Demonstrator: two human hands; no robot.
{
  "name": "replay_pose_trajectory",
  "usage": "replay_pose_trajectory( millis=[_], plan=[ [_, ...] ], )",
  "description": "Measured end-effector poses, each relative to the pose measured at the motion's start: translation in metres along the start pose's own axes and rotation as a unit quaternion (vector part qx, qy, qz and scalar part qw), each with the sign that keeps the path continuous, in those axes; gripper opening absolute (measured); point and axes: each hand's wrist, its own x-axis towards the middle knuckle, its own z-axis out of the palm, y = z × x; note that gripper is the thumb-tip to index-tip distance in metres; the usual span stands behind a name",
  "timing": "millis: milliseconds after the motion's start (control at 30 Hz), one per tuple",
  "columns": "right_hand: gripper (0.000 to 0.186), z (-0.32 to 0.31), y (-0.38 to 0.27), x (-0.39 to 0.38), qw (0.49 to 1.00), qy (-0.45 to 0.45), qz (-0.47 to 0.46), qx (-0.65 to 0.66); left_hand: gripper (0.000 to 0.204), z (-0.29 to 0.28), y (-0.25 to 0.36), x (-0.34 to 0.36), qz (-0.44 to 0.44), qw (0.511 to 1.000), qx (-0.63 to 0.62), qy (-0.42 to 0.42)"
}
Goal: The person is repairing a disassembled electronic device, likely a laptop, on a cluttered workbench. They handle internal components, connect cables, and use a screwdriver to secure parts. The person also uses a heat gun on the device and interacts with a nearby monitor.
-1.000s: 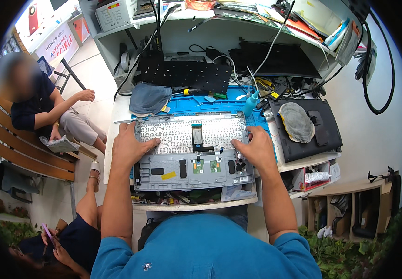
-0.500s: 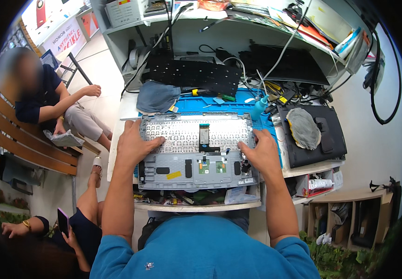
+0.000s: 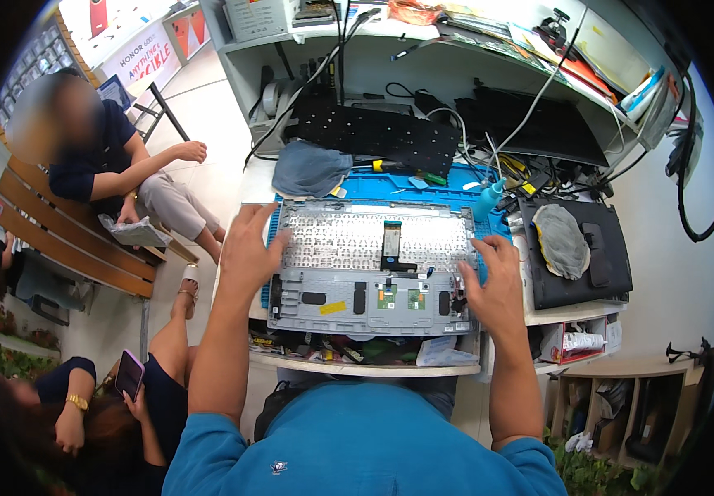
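A silver-grey laptop top case (image 3: 332,289) lies underside up on the blue work mat (image 3: 365,183), with the metal keyboard back, a dark flat ribbon cable (image 3: 391,244) and a small green circuit board (image 3: 406,298) showing. My left hand (image 3: 249,252) is at its left edge, fingers spread, the thumb beside the keyboard back. At the right edge is my right hand (image 3: 493,285), fingers apart and thumb tip over the case's rim. Neither hand is wrapped round the case; whether the thumbs touch it I cannot tell.
Behind the case lie a grey cloth (image 3: 311,169), a black perforated sheet (image 3: 373,139), a screwdriver (image 3: 386,166) and a teal bottle (image 3: 489,200). To the right, a grey pad (image 3: 562,241) rests on a black panel (image 3: 539,289). People sit at the left.
My thumbs were lying on the case, with both hands round its sides; now the fingers have loosened and spread outward. The whole view has shifted, moving the scene to the right.
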Motion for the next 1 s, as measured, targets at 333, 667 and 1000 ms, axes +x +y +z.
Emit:
replay_pose_trajectory(
  millis=[333, 667, 1000],
  plan=[
    [0.035, -0.012, 0.017, -0.02, 0.999, -0.021, -0.01, 0.024, 0.015, 0.009, -0.06, 0.063, 0.098, 0.983, 0.121, -0.096],
    [0.023, -0.022, 0.018, -0.051, 0.997, 0.014, 0.02, 0.077, 0.008, 0.004, -0.06, 0.089, 0.131, 0.99, 0.04, -0.015],
    [0.019, -0.006, 0.031, -0.039, 0.999, 0.024, 0.001, 0.036, 0.015, 0.073, 0.052, 0.141, 0.26, 0.957, 0.023, -0.13]
  ],
)
